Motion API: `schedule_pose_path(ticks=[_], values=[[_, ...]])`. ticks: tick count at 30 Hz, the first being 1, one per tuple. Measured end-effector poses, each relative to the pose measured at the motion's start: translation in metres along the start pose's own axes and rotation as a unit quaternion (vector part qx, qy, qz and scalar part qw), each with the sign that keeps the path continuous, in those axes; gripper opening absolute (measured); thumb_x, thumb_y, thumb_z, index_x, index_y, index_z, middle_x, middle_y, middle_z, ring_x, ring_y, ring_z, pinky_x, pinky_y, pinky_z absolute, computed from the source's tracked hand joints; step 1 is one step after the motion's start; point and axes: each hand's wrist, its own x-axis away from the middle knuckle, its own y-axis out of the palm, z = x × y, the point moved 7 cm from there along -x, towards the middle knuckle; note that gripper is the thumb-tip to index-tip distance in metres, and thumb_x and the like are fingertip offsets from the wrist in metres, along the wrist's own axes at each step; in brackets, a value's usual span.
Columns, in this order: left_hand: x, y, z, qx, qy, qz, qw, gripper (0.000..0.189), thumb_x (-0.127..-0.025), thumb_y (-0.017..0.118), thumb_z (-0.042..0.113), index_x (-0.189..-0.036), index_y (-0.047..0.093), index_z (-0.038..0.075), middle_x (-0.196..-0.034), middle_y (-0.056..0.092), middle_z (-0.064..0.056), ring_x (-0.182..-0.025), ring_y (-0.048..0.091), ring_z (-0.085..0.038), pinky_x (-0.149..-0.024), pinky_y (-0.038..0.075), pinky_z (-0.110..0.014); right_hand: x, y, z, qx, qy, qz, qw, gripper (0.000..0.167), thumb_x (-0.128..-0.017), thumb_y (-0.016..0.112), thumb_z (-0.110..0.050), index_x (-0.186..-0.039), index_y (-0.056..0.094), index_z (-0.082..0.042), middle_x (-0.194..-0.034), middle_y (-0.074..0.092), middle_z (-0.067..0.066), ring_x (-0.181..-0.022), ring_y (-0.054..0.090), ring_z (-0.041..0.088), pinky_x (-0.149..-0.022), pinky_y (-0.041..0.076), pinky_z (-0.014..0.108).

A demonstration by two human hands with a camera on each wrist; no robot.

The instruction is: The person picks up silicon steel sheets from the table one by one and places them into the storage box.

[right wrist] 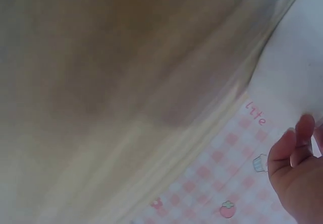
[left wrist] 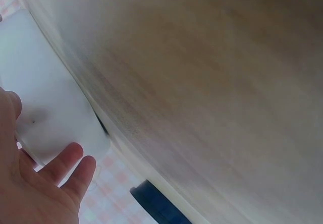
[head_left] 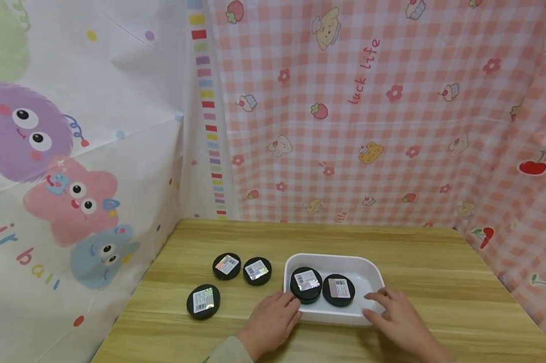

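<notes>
A white plastic tray [head_left: 336, 317] with rounded corners sits on the table between both hands. Inside it lie round black discs with silvery labels: a stack [head_left: 306, 284] at the left, and beside it a single disc [head_left: 338, 290]. My left hand [head_left: 273, 320] grips the tray's front left corner, fingers at the rim and thumb on the front wall. In the left wrist view, two fingers [left wrist: 70, 168] extend past the tray's end. My right hand [head_left: 397, 317] holds the right end, its fingers bent over the rim; the right wrist view shows the curled fingers [right wrist: 292, 148] there.
Three more black discs lie left of the tray: one nearer the front [head_left: 203, 301], one farther back [head_left: 226, 266], and one close to the tray [head_left: 257, 270]. Patterned cloths hang behind [head_left: 345, 126] and along both sides of the wood-grain table [head_left: 418, 247].
</notes>
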Motion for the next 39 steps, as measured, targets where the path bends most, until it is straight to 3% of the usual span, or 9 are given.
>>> schedule_pose_path(ticks=[5, 13, 17, 25, 32, 39], values=[[0.0, 0.0, 0.0, 0.0, -0.002, -0.008, 1.0, 0.022, -0.108, 0.041, 0.038, -0.108, 0.056, 0.023, -0.107, 0.057, 0.006, -0.1, 0.056, -0.014, -0.085, 0.051, -0.03, 0.008, 0.003, 0.004, -0.004, -0.026, 0.022, 0.9994, 0.018, -0.08, 0.079, -0.023, -0.098, 0.074, -0.021, -0.1, 0.059, -0.012, -0.096, 0.054, 0.016, -0.081, 0.046, 0.037], [-0.001, -0.005, 0.002, 0.0, -0.007, -0.02, 0.9998, 0.02, -0.108, 0.044, 0.037, -0.107, 0.057, 0.022, -0.106, 0.058, 0.006, -0.099, 0.055, -0.014, -0.085, 0.051, -0.03, 0.012, 0.005, 0.005, -0.017, -0.058, 0.054, 0.9967, 0.021, -0.074, 0.082, -0.019, -0.094, 0.074, -0.02, -0.098, 0.057, -0.014, -0.09, 0.053, 0.01, -0.078, 0.046, 0.033], [-0.001, -0.006, 0.002, 0.001, -0.01, -0.025, 0.9996, 0.02, -0.108, 0.044, 0.037, -0.107, 0.057, 0.022, -0.106, 0.057, 0.006, -0.099, 0.055, -0.014, -0.085, 0.051, -0.029, 0.013, 0.01, 0.008, -0.039, -0.066, 0.039, 0.9963, 0.02, -0.076, 0.081, -0.018, -0.094, 0.073, -0.019, -0.097, 0.058, -0.013, -0.087, 0.052, 0.004, -0.074, 0.046, 0.028], [-0.002, -0.004, 0.003, 0.004, -0.002, -0.012, 0.9999, 0.019, -0.108, 0.044, 0.036, -0.107, 0.057, 0.022, -0.106, 0.058, 0.006, -0.099, 0.056, -0.014, -0.086, 0.051, -0.03, 0.017, 0.02, 0.007, -0.065, -0.13, 0.0, 0.9893, 0.012, -0.081, 0.082, -0.018, -0.086, 0.071, -0.019, -0.09, 0.054, -0.014, -0.077, 0.048, -0.005, -0.066, 0.046, 0.021], [-0.003, -0.003, 0.0, 0.002, -0.005, -0.016, 0.9999, 0.019, -0.107, 0.044, 0.037, -0.106, 0.057, 0.022, -0.105, 0.057, 0.006, -0.098, 0.055, -0.014, -0.084, 0.051, -0.03, 0.011, 0.021, 0.006, -0.065, -0.134, 0.009, 0.9888, 0.021, -0.076, 0.086, -0.015, -0.077, 0.066, -0.02, -0.081, 0.047, -0.015, -0.073, 0.042, -0.006, -0.061, 0.043, 0.02], [-0.003, -0.003, -0.001, 0.01, -0.009, -0.027, 0.9995, 0.021, -0.107, 0.044, 0.038, -0.108, 0.058, 0.023, -0.106, 0.058, 0.006, -0.099, 0.055, -0.014, -0.081, 0.051, -0.03, 0.009, 0.021, 0.005, -0.058, -0.113, -0.011, 0.9918, 0.021, -0.077, 0.085, -0.019, -0.076, 0.064, -0.019, -0.08, 0.045, -0.014, -0.072, 0.04, -0.005, -0.061, 0.041, 0.022]])
